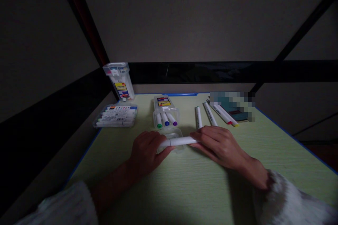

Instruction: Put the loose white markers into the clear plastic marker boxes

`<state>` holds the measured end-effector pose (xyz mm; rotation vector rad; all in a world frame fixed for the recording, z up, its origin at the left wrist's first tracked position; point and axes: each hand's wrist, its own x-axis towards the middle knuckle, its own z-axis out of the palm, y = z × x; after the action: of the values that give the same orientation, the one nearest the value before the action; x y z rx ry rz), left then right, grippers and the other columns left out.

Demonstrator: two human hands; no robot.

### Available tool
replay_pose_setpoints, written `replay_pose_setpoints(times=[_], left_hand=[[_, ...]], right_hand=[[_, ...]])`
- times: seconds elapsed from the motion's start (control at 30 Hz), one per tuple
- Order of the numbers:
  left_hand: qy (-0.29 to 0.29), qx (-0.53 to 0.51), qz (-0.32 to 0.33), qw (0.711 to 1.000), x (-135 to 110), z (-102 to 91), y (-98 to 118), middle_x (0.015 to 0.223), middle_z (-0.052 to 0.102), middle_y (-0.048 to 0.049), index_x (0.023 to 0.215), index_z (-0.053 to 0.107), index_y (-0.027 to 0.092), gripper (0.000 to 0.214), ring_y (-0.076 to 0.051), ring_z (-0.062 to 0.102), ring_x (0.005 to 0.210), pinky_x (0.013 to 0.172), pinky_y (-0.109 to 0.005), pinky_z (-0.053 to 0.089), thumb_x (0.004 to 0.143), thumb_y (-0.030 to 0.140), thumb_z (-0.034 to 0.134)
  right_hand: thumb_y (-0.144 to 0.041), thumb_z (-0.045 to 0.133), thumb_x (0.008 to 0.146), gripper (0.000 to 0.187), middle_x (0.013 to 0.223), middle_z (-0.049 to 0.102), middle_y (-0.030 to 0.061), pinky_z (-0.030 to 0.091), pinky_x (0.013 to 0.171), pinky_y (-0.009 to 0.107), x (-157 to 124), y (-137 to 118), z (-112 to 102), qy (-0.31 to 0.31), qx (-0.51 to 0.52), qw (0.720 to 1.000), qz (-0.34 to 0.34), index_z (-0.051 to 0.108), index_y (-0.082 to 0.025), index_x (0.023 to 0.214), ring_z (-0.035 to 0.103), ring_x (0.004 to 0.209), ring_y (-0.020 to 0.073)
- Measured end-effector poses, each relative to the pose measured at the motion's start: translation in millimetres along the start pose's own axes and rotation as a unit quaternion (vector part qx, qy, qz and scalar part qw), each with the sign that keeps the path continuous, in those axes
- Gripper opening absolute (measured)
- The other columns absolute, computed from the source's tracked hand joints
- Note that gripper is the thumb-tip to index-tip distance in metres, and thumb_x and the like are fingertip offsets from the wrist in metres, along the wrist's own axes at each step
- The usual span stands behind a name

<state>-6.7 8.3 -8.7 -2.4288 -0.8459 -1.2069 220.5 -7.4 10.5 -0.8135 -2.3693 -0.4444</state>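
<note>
A white marker (182, 141) lies level between my two hands. My left hand (148, 149) grips its left end, near a dark ring around the barrel. The right end is pinched in the fingers of my right hand (220, 146). Both tips of the marker are covered by my fingers. Under it sits the open clear lid part (178, 133) of a plastic marker case (158, 103). Inside the case lie three markers with green, blue and purple ends (167, 121). Beyond my right hand are loose white markers (210, 114), two of them with red and yellow ends.
At the back left a clear marker case (123, 81) stands upright. In front of it lies another filled case (116, 116). A teal booklet (232, 107), partly pixelated, is at the back right. Blue edging (182, 94) runs around the pale green table (185, 190).
</note>
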Motion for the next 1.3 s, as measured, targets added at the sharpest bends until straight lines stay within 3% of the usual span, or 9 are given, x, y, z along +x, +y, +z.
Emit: replay_pose_setpoints(times=[0.37,0.7,1.3], left_hand=[[-0.008,0.011,0.001,1.0,-2.0,0.4,-1.1,0.069,0.061,-0.005,0.085,0.059,0.014,0.026,-0.015,0.057,0.061,0.056,-0.026,0.047,0.088,0.034,0.043],[-0.012,0.024,-0.013,1.0,-3.5,-1.0,-2.8,0.073,0.063,-0.0051,0.086,0.059,0.015,0.025,-0.015,0.059,0.064,0.059,-0.027,0.049,0.089,0.034,0.042],[-0.035,-0.015,-0.05,0.998,-5.7,-0.6,-4.0,0.082,0.062,-0.0068,0.099,0.055,0.014,0.021,-0.016,0.059,0.071,0.063,-0.027,0.05,0.089,0.026,0.042]], right_hand=[[-0.022,0.041,0.09,0.021,0.065,0.059,0.0048,0.044,0.053,0.025,-1.6,-1.1,-0.1,0.017,0.015,1.0,-0.01,0.058,-0.01,0.088,0.053,0.058,0.0133],[-0.033,0.04,0.09,0.028,0.061,0.058,0.002,0.037,0.047,0.024,-4.2,3.0,-0.8,-0.005,-0.001,0.999,0.039,0.057,-0.015,0.077,0.052,0.051,0.0113],[-0.022,0.03,0.092,0.025,0.068,0.059,0.0044,0.044,0.053,0.026,-4.4,4.3,-6.4,-0.006,0.041,0.999,0.014,0.053,-0.013,0.094,0.054,0.057,0.0135]])
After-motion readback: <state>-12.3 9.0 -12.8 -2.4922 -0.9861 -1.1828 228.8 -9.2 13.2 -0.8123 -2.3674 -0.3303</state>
